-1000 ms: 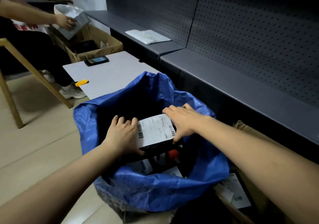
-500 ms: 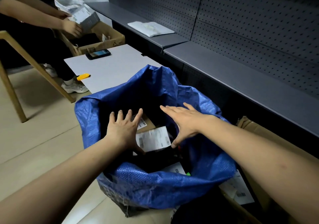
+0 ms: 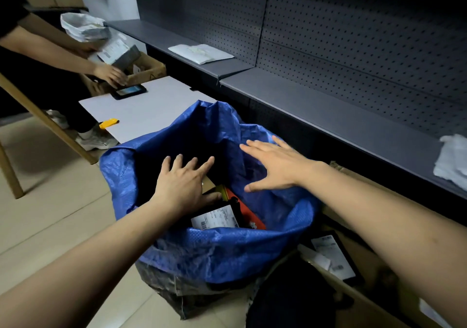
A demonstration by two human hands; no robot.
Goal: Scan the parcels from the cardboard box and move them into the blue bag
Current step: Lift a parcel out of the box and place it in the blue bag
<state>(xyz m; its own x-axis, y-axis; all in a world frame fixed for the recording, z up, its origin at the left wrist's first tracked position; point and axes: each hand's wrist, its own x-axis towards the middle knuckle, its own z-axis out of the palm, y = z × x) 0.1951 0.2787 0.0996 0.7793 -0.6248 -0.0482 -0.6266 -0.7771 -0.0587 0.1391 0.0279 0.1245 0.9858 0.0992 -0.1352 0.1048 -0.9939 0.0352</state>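
Observation:
The blue bag (image 3: 227, 249) stands open on the floor below me. Inside it lies a black parcel with a white shipping label (image 3: 214, 219), beside an orange-red item and a brown carton edge. My left hand (image 3: 182, 183) hovers over the bag's left inside, fingers spread, holding nothing. Over the right side of the bag's mouth floats my right hand (image 3: 275, 166), also spread and empty. The cardboard box (image 3: 353, 295) sits at the lower right, with a labelled black parcel (image 3: 333, 257) in it.
A white table (image 3: 151, 110) beyond the bag carries a black handheld scanner (image 3: 129, 91); a yellow item (image 3: 108, 123) sits at its edge. Another person (image 3: 106, 72) at the far left handles a grey parcel over a second carton. Dark shelving (image 3: 328, 115) runs along the right.
Both hands let go of the labelled parcel, which dropped into the bag. My hands have lifted and spread apart above the opening. The other person's hand has moved down toward the scanner.

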